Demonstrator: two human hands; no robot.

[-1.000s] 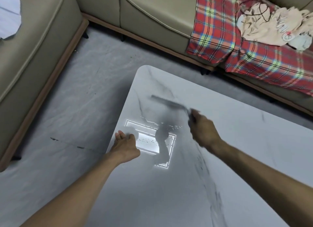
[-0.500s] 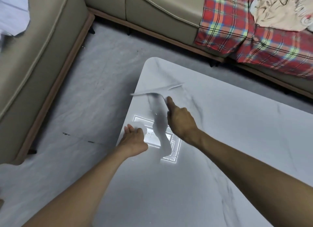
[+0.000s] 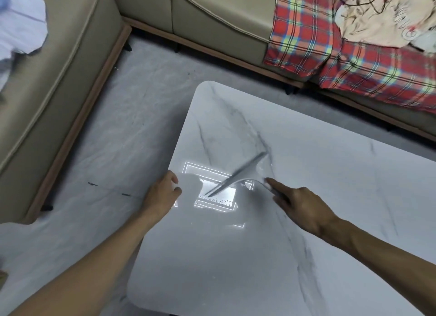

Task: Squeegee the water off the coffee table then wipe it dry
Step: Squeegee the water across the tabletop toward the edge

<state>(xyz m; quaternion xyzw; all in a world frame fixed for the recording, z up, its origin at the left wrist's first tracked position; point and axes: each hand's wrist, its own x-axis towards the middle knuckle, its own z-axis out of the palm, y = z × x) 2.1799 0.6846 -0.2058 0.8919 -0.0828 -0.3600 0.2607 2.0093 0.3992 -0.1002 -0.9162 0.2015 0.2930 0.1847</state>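
Note:
The white marble coffee table fills the lower right of the head view. My right hand grips the handle of a grey squeegee, whose motion-blurred blade lies diagonally across the tabletop near the left edge. Small water droplets speckle a bright ceiling-light reflection just under the blade. My left hand rests at the table's left edge with its fingers curled over the rim; whether it holds anything I cannot tell.
A beige sofa wraps around the left and far sides. A red plaid blanket and a cream cloth lie on the sofa at the right. Pale grey floor runs between sofa and table.
The squeegee blade has swept toward me and to the left, turning from nearly level to diagonal. My right hand moved right and nearer. The left hand stayed at the table edge.

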